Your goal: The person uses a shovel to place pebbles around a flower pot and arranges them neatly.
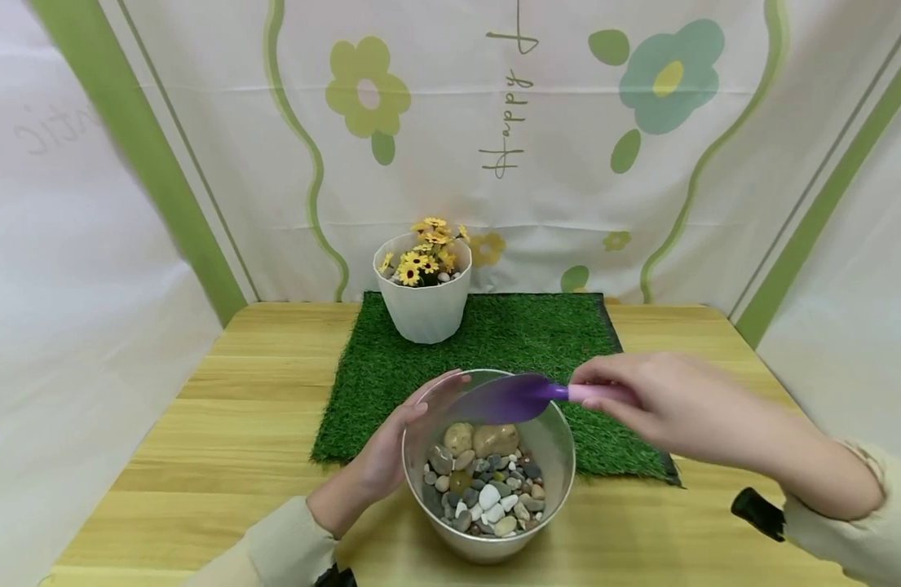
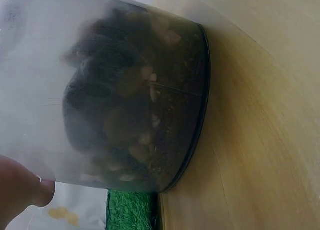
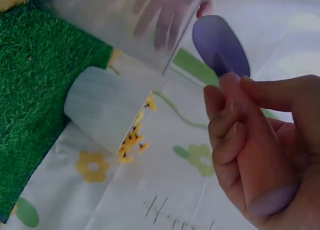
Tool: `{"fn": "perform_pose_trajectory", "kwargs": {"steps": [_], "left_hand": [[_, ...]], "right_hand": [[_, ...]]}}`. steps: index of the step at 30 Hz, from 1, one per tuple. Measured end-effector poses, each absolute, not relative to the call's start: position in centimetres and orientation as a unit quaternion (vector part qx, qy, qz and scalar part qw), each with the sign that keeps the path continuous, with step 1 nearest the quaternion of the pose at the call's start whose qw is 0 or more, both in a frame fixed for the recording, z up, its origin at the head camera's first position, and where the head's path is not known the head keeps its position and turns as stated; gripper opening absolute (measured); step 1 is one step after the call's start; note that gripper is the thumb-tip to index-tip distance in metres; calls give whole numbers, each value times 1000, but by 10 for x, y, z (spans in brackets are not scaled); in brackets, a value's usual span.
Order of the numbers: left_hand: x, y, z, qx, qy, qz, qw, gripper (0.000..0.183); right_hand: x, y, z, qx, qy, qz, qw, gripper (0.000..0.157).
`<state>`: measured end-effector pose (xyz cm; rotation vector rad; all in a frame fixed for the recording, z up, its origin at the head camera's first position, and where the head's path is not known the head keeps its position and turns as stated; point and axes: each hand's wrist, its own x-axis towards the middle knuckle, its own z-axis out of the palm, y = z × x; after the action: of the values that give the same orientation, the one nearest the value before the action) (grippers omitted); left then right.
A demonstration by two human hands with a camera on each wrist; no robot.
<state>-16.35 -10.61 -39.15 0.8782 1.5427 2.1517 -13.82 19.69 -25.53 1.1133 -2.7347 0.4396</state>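
My right hand (image 1: 663,399) grips the pink handle of a small garden trowel (image 1: 512,399), fingers and thumb wrapped round it. The trowel's purple blade hangs over the mouth of a clear tapered bucket (image 1: 563,481), and I see nothing on the blade. Pebbles (image 1: 487,497) in grey, white and tan lie inside the bucket, with larger tan stones at the far side. Against the bucket's left outer wall rests my left hand (image 1: 384,452), thumb near the rim. Its spread, fairly straight fingers (image 3: 162,27) show through the wall in the right wrist view.
A white pot (image 1: 424,314) of yellow flowers stands on a green turf mat (image 1: 538,334) behind the bucket. The wooden table (image 1: 223,440) extends to both sides. A printed curtain (image 1: 435,187) hangs at its back edge.
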Motion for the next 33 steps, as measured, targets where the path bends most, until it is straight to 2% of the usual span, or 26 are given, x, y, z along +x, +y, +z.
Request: {"fn": "perform_pose_trajectory", "kwargs": {"steps": [6, 13, 18, 24, 33], "left_hand": [[-164, -106, -391, 319, 535, 760, 183, 51], [-165, -105, -391, 325, 539, 756, 181, 51], [-164, -105, -391, 329, 531, 760, 177, 50], [-165, -103, -392, 327, 526, 764, 181, 50], [-163, -103, -393, 327, 527, 767, 163, 50]], "right_hand": [[-131, 169, -263, 401, -902, 26, 160, 10], [-125, 146, -263, 409, -883, -87, 215, 11], [-122, 134, -264, 438, -854, -149, 240, 30], [-124, 128, -274, 431, -834, -176, 298, 14], [-124, 118, -286, 436, -833, -212, 267, 14]]}}
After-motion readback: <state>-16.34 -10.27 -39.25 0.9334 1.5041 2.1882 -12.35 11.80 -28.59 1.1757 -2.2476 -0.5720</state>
